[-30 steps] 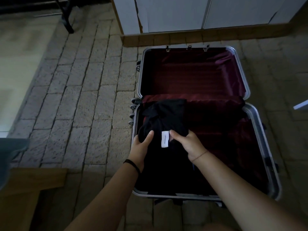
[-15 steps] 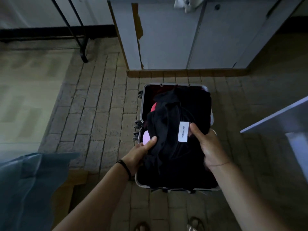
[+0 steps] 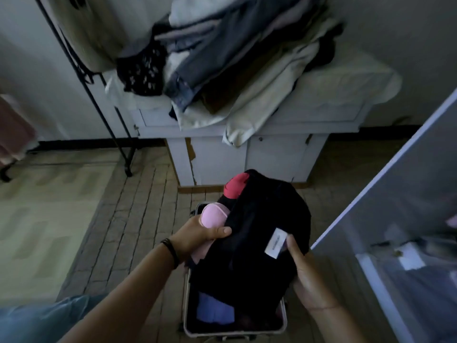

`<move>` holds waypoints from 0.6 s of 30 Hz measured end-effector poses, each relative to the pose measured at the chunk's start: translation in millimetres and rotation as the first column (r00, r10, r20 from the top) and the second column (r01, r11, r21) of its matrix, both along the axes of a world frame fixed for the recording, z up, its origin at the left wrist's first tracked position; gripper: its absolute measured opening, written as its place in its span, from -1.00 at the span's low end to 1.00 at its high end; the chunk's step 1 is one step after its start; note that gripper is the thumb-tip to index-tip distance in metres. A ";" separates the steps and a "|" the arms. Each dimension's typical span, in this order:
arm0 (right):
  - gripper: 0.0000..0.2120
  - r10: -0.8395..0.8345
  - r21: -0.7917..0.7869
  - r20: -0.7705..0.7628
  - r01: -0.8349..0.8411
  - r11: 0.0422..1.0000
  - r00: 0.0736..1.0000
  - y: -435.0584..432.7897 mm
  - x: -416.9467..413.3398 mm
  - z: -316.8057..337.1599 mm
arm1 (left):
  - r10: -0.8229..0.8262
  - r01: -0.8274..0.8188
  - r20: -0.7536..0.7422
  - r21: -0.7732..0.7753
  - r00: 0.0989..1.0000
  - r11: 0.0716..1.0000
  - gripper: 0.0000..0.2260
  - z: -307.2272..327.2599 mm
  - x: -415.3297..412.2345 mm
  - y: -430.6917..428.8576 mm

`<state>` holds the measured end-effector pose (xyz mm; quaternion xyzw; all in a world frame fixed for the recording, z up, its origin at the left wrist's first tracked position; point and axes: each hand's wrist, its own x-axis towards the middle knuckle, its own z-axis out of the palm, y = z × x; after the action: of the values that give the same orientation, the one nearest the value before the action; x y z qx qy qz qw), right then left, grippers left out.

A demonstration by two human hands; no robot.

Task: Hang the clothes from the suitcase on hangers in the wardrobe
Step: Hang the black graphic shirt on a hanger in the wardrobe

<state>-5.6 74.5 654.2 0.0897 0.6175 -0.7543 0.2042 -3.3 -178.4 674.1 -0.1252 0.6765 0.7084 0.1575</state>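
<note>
Above the suitcase (image 3: 236,330), both hands (image 3: 197,235) grip black garment (image 3: 259,231).

Most of the suitcase (image 3: 236,332) is hidden from us by the black bundle (image 3: 259,233) held over it; only its near rim and a strip of its inside show. We cannot read the print on the white tag (image 3: 275,243): too small. Our left hand (image 3: 200,235) covers part of the pink piece (image 3: 214,215), and our right hand's (image 3: 308,276) fingers go behind the cloth. The wardrobe door (image 3: 395,219) is cut off at the right edge. The clothes pile (image 3: 222,50) runs off the top, blurred.
</note>
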 end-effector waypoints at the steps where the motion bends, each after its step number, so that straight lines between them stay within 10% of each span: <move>1: -0.12 -0.031 -0.003 -0.036 0.031 1.000 0.999 12.0 -5.1 16.2 | -0.038 0.038 -0.020 -0.013 0.999 0.999 -0.39 19.9 -4.3 4.1; 9: -0.06 0.116 0.252 -0.471 0.008 0.968 0.875 66.8 -46.6 124.1 | -0.207 0.207 -0.130 -0.017 0.970 0.978 -0.17 117.9 -28.5 42.8; 18: -0.37 0.382 0.450 -0.434 -0.171 0.877 0.816 75.4 -78.7 180.7 | -0.303 0.324 -0.171 0.114 0.938 0.939 -0.23 145.5 -45.2 40.6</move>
<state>-84.3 149.8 834.9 -0.1667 0.7929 -0.5734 0.1210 -48.5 -137.8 819.6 0.0496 0.6463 0.7274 0.2255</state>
